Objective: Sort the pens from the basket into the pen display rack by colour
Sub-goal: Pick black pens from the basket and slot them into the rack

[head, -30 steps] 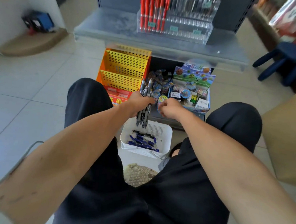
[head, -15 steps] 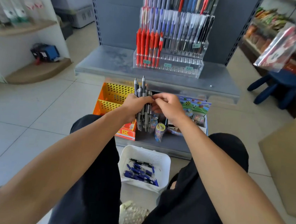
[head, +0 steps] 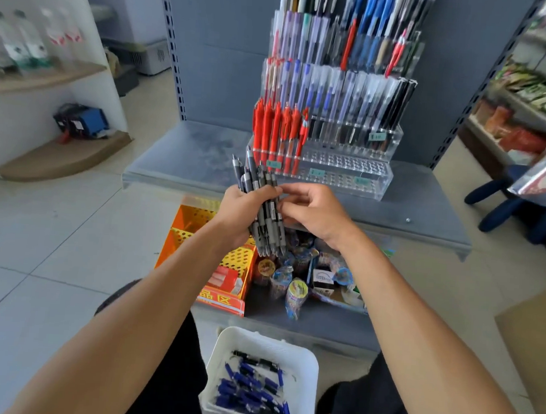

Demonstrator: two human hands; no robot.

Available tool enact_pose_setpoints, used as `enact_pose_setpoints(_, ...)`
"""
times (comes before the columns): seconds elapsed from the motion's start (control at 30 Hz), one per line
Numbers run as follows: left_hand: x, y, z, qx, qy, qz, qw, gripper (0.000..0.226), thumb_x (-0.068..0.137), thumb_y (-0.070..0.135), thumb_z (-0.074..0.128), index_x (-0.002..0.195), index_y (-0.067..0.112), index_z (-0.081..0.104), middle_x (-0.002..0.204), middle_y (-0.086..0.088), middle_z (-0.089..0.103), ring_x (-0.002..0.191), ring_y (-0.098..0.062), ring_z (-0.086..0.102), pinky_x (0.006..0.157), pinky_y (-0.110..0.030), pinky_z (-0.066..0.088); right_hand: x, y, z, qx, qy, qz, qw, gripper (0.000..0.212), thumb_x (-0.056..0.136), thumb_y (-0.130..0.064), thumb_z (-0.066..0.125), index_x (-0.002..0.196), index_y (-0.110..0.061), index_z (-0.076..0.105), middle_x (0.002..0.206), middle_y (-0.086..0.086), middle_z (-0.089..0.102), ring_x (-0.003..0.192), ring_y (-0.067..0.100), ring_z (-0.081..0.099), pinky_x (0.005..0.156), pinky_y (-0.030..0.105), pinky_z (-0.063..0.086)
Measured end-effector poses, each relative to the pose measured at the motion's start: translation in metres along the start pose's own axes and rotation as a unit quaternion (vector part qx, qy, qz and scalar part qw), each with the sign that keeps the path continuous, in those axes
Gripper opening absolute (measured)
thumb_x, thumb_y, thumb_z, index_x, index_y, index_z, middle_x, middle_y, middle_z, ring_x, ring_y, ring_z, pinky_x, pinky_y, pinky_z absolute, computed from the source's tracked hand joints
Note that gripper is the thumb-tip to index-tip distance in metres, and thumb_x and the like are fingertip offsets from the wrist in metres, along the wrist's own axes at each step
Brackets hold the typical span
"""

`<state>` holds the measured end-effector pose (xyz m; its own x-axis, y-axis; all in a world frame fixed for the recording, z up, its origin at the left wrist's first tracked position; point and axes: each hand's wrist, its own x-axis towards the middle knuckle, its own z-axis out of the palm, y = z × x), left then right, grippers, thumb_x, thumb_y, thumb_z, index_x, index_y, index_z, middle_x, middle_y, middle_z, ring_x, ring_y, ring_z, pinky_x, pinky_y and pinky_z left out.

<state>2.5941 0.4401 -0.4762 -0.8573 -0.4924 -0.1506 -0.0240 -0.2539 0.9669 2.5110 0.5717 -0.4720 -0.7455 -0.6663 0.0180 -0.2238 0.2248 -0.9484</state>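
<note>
The left hand is gripping a bundle of grey pens, fingers wrapped tight around it, tips pointing down. A second ago this bundle was being held low, just over the white basket. Now it is being held higher, in front of the grey shelf and near the bottom tier of the clear pen display rack. The right hand is closing in from the side, its fingers pinching at a pen on the bundle's right edge, apparently separating one out. The pick-up looks finished and placing is starting. Red pens are already filling the rack's left slots, while blue pens are lying in the basket, waiting their turn.
</note>
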Motion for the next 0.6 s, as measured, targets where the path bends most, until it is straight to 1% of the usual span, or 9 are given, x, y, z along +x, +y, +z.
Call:
enact_pose_setpoints(0.07,0.007,-0.001,0.0,-0.004,0.009,0.005,1.0,0.01,0.091,0.008,0.071,0.097,0.001,0.073,0.095,-0.022,0.075,0.09,-0.037,0.074,0.08,-0.049,0.062,0.009,0.0,-0.001,-0.011,-0.006,0.006,1.0,0.024,0.09,-0.009,0.07,0.106,-0.026,0.075,0.095,0.004,0.077,0.088,0.018,0.074,0.09,0.044,0.061)
enact_pose_setpoints(0.13,0.016,0.0,0.001,-0.002,0.014,0.015,1.0,0.011,0.091,0.01,0.071,0.098,0.002,0.073,0.094,-0.019,0.077,0.089,-0.035,0.075,0.081,-0.048,0.062,0.022,-0.003,-0.006,-0.048,0.006,0.0,0.999,0.021,0.088,-0.012,0.071,0.103,-0.024,0.078,0.092,0.0,0.079,0.089,0.017,0.075,0.091,0.044,0.06)
enact_pose_setpoints(0.2,0.026,0.001,0.003,-0.014,0.021,0.021,0.999,0.007,0.093,0.01,0.069,0.096,0.005,0.072,0.085,-0.011,0.077,0.082,-0.028,0.076,0.072,-0.04,0.062,0.034,-0.009,-0.016,-0.068,0.006,-0.003,0.998,0.016,0.087,-0.011,0.072,0.097,-0.021,0.08,0.088,0.0,0.079,0.086,0.017,0.075,0.087,0.042,0.061)
enact_pose_setpoints(0.27,0.031,-0.001,0.004,-0.03,0.029,0.023,0.999,0.005,0.094,0.012,0.068,0.09,0.01,0.07,0.07,0.0,0.073,0.069,-0.017,0.072,0.062,-0.03,0.056,0.043,-0.016,-0.029,-0.064,0.005,-0.01,0.998,0.012,0.087,-0.006,0.073,0.09,-0.016,0.078,0.084,0.004,0.078,0.081,0.018,0.075,0.083,0.039,0.063)
enact_pose_setpoints(0.33,0.035,-0.003,0.005,-0.049,0.038,0.015,0.998,0.007,0.093,0.013,0.07,0.086,0.012,0.067,0.068,0.0,0.066,0.068,-0.016,0.065,0.065,-0.031,0.052,0.05,-0.025,-0.046,-0.036,0.024,-0.034,0.998,0.013,0.088,-0.002,0.071,0.087,-0.014,0.075,0.083,0.006,0.076,0.078,0.017,0.074,0.078,0.035,0.063)
enact_pose_setpoints(0.4,0.038,-0.002,0.007,-0.062,0.04,0.009,0.997,0.006,0.092,0.014,0.071,0.088,0.012,0.067,0.072,-0.003,0.062,0.072,-0.02,0.063,0.069,-0.035,0.052,0.059,-0.03,-0.063,-0.024,0.082,-0.089,0.992,0.013,0.088,-0.002,0.071,0.089,-0.014,0.074,0.085,0.005,0.075,0.079,0.018,0.074,0.076,0.032,0.062)
enact_pose_setpoints(0.47,0.043,0.0,0.009,-0.064,0.035,0.004,0.997,0.006,0.091,0.015,0.072,0.092,0.01,0.068,0.074,-0.005,0.062,0.072,-0.02,0.063,0.069,-0.036,0.052,0.07,-0.029,-0.077,-0.037,0.179,-0.156,0.971,0.01,0.088,-0.008,0.073,0.097,-0.011,0.076,0.088,0.005,0.076,0.082,0.02,0.075,0.077,0.035,0.063)
enact_pose_setpoints(0.5,0.044,0.001,0.011,-0.066,0.033,0.001,0.997,0.008,0.091,0.015,0.073,0.094,0.01,0.069,0.074,-0.006,0.063,0.071,-0.02,0.064,0.069,-0.036,0.052,0.076,-0.028,-0.081,-0.043,0.228,-0.18,0.956,0.014,0.088,-0.012,0.074,0.101,-0.008,0.076,0.089,0.005,0.076,0.083,0.021,0.075,0.078,0.036,0.063)
enact_pose_setpoints(0.6,0.047,0.001,0.014,-0.078,0.027,-0.004,0.997,0.007,0.091,0.015,0.072,0.093,0.009,0.069,0.075,-0.007,0.064,0.07,-0.019,0.065,0.066,-0.036,0.053,0.088,-0.022,-0.082,-0.044,0.307,-0.217,0.925,0.022,0.088,-0.017,0.075,0.105,-0.003,0.076,0.089,0.003,0.076,0.084,0.016,0.075,0.078,0.028,0.061)
